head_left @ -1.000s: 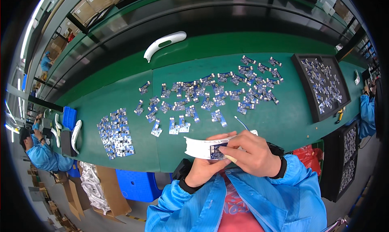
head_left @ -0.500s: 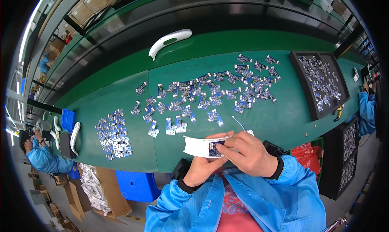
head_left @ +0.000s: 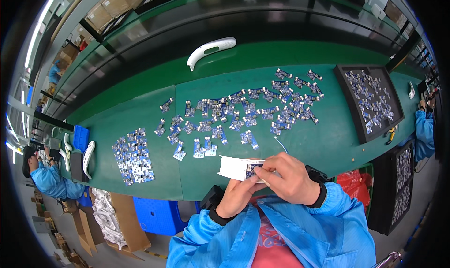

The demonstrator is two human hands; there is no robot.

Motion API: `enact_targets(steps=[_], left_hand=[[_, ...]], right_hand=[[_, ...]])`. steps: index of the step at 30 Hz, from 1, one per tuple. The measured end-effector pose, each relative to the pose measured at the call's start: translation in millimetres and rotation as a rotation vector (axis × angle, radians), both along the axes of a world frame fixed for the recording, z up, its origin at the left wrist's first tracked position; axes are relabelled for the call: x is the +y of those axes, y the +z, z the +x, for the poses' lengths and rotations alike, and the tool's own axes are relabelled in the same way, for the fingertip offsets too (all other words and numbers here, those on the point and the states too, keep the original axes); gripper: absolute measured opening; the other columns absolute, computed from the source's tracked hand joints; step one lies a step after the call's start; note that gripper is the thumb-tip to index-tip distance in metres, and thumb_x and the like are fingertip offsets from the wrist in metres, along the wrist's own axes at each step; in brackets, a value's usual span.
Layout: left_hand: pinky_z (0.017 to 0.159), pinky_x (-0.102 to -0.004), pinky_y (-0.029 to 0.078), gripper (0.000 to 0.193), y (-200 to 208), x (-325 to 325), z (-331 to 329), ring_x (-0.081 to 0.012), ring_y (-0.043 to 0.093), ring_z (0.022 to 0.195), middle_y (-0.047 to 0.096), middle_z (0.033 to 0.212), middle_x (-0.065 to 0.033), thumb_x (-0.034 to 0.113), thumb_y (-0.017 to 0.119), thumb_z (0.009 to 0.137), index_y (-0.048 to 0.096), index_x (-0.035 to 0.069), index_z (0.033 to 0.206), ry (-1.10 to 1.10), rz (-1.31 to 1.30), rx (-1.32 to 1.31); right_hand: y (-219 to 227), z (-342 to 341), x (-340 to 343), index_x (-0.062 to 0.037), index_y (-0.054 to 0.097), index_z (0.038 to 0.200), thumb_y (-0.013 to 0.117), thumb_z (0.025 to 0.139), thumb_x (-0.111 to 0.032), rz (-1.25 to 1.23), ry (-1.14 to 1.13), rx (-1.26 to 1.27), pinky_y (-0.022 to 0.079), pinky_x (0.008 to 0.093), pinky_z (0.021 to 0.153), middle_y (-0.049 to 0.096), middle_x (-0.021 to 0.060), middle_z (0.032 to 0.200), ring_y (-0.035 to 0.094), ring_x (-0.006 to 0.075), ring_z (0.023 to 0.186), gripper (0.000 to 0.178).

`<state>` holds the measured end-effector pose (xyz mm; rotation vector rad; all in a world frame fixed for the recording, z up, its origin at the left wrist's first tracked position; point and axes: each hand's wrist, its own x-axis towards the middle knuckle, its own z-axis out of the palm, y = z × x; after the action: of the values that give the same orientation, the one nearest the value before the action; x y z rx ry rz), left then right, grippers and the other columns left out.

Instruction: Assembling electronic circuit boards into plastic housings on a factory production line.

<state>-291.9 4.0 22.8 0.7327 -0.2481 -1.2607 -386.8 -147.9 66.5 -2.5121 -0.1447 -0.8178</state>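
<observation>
My left hand (head_left: 237, 196) is closed around a white curved plastic shell (head_left: 233, 167), just above the table's near edge. A small dark blue circuit board (head_left: 251, 168) sits at an opening in the shell. My right hand (head_left: 289, 180) is closed, with its thumb pressed against the board and its fingers curled over the shell's right end. That end is hidden behind the fingers. Past my right hand sticks out a thin pale-blue strip (head_left: 281, 145); I cannot tell what it is attached to.
Many loose circuit boards (head_left: 234, 122) lie on the green table (head_left: 161, 174), with a tight block of boards (head_left: 133, 156) at left. A black tray of boards (head_left: 338, 80) stands at right. Behind lies another white shell (head_left: 212, 48). A blue stool (head_left: 157, 215) and co-workers flank me.
The white shell behind the table has shifted right relative to the boards. My left fingers no longer show above the held shell, and my left thumb is now at the circuit board.
</observation>
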Motion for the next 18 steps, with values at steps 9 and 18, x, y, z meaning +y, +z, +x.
enact_targets(steps=[9,18], left_hand=[[0.094,-0.0459,0.051,0.042,4.7,-8.6,-6.2,-0.0289,0.055,0.117,0.052,0.127,-0.0166,0.014,0.042,0.096,0.037,-0.003,0.134,0.127,0.043,-0.148],[0.099,-0.0530,0.047,0.041,8.5,-21.6,-1.6,-0.0344,0.054,0.119,0.051,0.130,-0.0216,0.012,0.043,0.097,0.039,-0.007,0.133,0.050,0.058,-0.015]], right_hand=[[-0.7,-5.3,-0.8,0.0005,0.067,0.100,0.072,0.067,-0.003,0.001,-0.038,-0.001,0.050,0.0335,0.060,0.058,0.0092,0.088,0.059,0.0233,0.076,0.033],[-3.0,-21.5,-34.8,-0.0032,0.062,0.111,0.063,0.085,-0.017,0.617,-0.078,0.263,0.047,0.0389,0.084,0.058,0.0133,0.103,0.058,0.0319,0.100,0.030]])
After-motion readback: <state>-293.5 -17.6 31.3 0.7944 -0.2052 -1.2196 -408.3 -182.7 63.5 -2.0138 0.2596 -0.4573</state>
